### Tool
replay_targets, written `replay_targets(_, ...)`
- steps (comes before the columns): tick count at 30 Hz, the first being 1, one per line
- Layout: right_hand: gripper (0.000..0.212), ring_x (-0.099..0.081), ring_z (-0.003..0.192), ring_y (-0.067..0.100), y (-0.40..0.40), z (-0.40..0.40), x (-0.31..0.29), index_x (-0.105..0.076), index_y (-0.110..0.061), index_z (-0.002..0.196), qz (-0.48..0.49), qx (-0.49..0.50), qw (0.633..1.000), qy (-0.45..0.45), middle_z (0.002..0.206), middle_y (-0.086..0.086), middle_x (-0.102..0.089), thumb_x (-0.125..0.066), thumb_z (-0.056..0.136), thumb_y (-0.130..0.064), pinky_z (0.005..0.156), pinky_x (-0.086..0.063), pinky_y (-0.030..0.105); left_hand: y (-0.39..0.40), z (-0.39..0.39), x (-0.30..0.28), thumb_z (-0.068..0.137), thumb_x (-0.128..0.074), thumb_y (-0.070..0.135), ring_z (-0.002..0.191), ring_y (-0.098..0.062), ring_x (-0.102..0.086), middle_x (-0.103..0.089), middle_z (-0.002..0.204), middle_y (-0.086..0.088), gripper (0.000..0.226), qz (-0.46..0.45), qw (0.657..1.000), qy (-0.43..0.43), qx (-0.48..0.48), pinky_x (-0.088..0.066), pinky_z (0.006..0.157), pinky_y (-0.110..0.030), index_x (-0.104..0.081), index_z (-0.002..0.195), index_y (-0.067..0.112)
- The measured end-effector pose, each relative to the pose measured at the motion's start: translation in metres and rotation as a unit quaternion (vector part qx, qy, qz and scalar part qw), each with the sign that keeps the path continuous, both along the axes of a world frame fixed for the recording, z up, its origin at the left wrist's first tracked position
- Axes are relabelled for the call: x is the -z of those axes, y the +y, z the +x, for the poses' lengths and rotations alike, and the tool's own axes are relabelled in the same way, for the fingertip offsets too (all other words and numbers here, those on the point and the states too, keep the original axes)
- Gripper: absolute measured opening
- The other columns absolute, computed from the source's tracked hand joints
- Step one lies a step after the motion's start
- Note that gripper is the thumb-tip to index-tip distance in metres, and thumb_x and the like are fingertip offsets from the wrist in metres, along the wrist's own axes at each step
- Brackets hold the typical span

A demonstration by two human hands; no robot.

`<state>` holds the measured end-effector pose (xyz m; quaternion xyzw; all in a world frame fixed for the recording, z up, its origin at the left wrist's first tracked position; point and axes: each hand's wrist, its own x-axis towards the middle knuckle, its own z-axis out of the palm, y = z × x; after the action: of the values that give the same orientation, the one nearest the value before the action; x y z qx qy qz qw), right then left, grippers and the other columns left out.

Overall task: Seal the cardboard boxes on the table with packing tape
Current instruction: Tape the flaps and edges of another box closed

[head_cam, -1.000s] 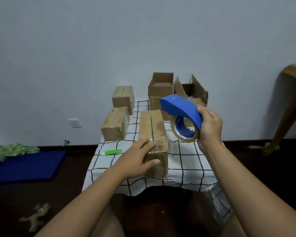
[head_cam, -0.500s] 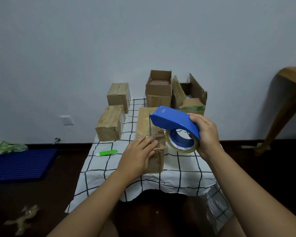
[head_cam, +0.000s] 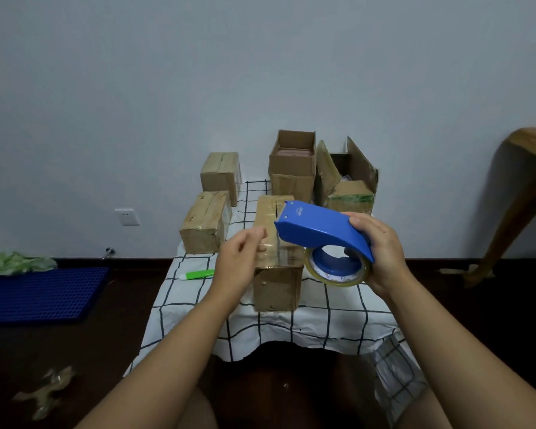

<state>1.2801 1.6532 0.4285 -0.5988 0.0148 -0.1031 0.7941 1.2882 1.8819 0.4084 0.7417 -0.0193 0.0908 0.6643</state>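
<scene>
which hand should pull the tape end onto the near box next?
Left. The left hand is free beside the dispenser's front edge, above the near box, fingers loosely curled near a faint clear strip. The right hand grips the dispenser's rear, so it's occupied.

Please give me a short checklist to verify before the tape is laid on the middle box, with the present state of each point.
1. Dispenser held firmly: ok, the right hand grips its rear.
2. Tape end pulled out: ok, a clear strip runs from the dispenser's front to the left hand.
3. Left hand pinching the strip: cannot tell, its fingertips are blurred.
4. Middle box flaps closed: ok.
5. Strip lined up over the seam: cannot tell, the hands and the dispenser hide it.
6. Two far boxes ready for sealing: not ok, flaps stand open.
</scene>
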Motion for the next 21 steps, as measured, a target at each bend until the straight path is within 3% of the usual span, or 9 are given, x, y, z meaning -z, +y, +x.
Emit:
replay_targets(2,0.023,-0.066,0.076,0.013,0.000,-0.004,0.001,-0.077,-0.014,0.092,0.001,-0.011,1.000,0.000,0.089,0.002,-0.074,-0.054,0.096,-0.010,0.061,-0.053,0.023,0.002,-0.005,-0.019,0.099,-0.053,0.031,0.083,-0.011,-0.069,-0.075,0.101,0.004,0.022,-0.090,0.995,0.026,0.018,-0.057,0.076,-0.024,-0.072,0.103,0.022)
replay_targets(5,0.023,-0.067,0.079,0.015,0.002,-0.010,0.003,-0.076,-0.013,0.092,-0.010,-0.021,1.000,0.003,0.091,0.004,-0.075,-0.054,0.096,-0.009,0.065,-0.055,0.025,0.005,-0.014,-0.033,0.099,-0.054,0.028,0.088,-0.015,-0.072,-0.076,0.098,0.000,0.023,-0.154,0.982,0.076,0.075,-0.058,0.077,-0.026,-0.071,0.105,0.015)
replay_targets(11,0.027,-0.068,0.078,0.013,0.007,-0.013,0.006,-0.081,-0.022,0.083,-0.027,-0.046,0.999,0.006,0.090,0.002,-0.075,-0.057,0.093,-0.013,0.061,-0.055,0.023,0.013,-0.018,-0.036,0.099,-0.054,0.020,0.096,-0.025,-0.072,-0.075,0.099,-0.012,0.023,-0.224,0.956,0.149,0.121,-0.060,0.080,-0.032,-0.067,0.109,0.005)
replay_targets(15,0.020,-0.069,0.078,0.011,0.010,-0.009,0.007,-0.081,-0.024,0.084,-0.029,-0.059,0.998,0.008,0.091,0.001,-0.076,-0.062,0.078,-0.027,0.062,-0.055,0.023,0.021,-0.013,-0.035,0.097,-0.057,0.015,0.098,-0.028,-0.072,-0.074,0.102,-0.016,0.021,-0.255,0.940,0.178,0.138,-0.060,0.076,-0.032,-0.066,0.111,0.002)
replay_targets(21,0.020,-0.069,0.080,0.013,0.013,-0.002,0.012,-0.081,-0.021,0.087,-0.027,-0.066,0.997,0.001,0.094,0.003,-0.075,-0.062,0.082,-0.022,0.064,-0.055,0.024,0.026,-0.005,-0.030,0.091,-0.064,0.012,0.096,-0.028,-0.072,-0.071,0.108,-0.020,0.023,-0.293,0.919,0.229,0.133,-0.060,0.072,-0.031,-0.064,0.112,0.002)
